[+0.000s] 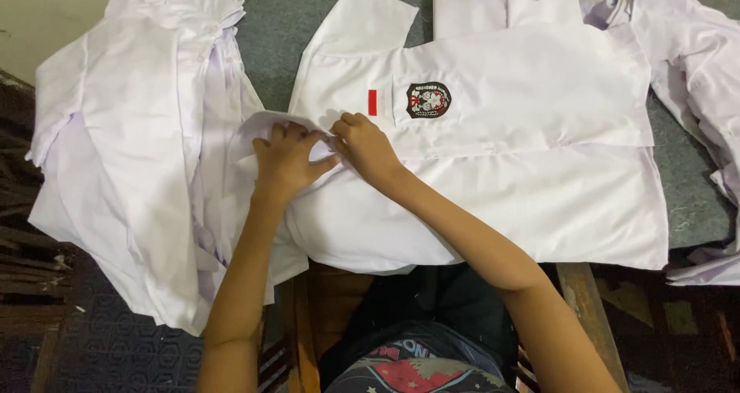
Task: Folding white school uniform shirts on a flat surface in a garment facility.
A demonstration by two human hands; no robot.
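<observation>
Pinching the collar (266, 127) of a white shirt (493, 177) at centre frame, left hand (287, 161) and right hand (368, 146) have closed grips; right of them sit a small red rectangle (372, 102) and a dark shield-shaped badge (428, 100).

Smooth matt white cloth shirt (493, 169) lies on rough grey felt-like table cover (277, 38).

I see my left hand (287, 160) and right hand (368, 145) pinching the collar (266, 127) of a white uniform shirt (493, 154) at frame centre; a shirt pile (131, 146) lies left.
</observation>
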